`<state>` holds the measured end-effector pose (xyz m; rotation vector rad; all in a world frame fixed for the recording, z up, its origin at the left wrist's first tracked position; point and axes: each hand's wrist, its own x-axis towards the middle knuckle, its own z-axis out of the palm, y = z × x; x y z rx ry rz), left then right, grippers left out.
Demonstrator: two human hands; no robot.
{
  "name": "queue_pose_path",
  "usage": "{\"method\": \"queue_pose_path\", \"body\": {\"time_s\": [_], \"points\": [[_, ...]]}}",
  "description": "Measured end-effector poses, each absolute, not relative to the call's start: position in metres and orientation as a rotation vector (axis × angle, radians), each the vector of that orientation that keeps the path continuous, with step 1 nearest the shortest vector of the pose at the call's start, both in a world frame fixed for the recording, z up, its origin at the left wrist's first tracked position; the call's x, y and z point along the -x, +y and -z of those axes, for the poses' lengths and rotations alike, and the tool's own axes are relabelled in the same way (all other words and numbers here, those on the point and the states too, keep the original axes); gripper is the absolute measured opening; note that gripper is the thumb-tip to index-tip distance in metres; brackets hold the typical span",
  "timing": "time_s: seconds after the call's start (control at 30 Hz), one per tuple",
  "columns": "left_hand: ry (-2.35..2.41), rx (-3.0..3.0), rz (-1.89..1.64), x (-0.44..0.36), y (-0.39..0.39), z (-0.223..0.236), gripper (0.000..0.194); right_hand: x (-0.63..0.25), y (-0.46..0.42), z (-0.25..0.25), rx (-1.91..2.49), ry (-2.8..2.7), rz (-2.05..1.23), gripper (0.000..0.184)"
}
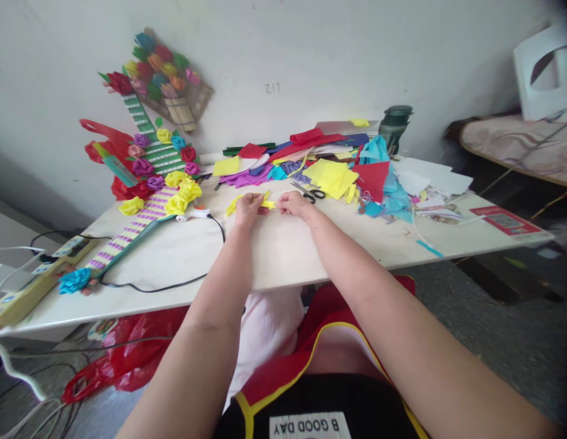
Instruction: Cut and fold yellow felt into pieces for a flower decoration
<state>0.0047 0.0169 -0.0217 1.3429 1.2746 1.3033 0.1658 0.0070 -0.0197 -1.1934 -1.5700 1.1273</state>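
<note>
Scissors (pixel 305 191) lie on the table (pixel 283 259); just left of them, the left hand (pixel 250 207) and right hand (pixel 292 203) each pinch a yellow piece (pixel 269 204) spanning between them. Nearer the wearer than the scissors, a garment patch (pixel 311 425) reads "B GOOD DAY", upside down; beyond them, the wall (pixel 283 61) bears "217". Well right of the scissors lies a red card (pixel 505 221) with a square code. Behind and right of them stands a lidded bottle (pixel 395 129), contents hidden.
</note>
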Motion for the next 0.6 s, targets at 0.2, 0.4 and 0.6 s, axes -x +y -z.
{"method": "queue_pose_path", "body": {"time_s": [0.2,0.4,0.6], "points": [[1.192,-1.196,-1.503,0.0,0.017,0.019,0.02,-0.17,0.01,0.022,1.143,-1.451,-1.189,0.019],[1.164,-1.356,-1.31,0.0,0.014,0.022,0.035,-0.172,0.009,0.021,1.076,-1.389,-1.21,0.02],[1.182,-1.56,-1.171,0.0,0.011,0.023,0.028,-0.168,0.001,0.016,1.072,-1.493,-1.192,0.019]]}}
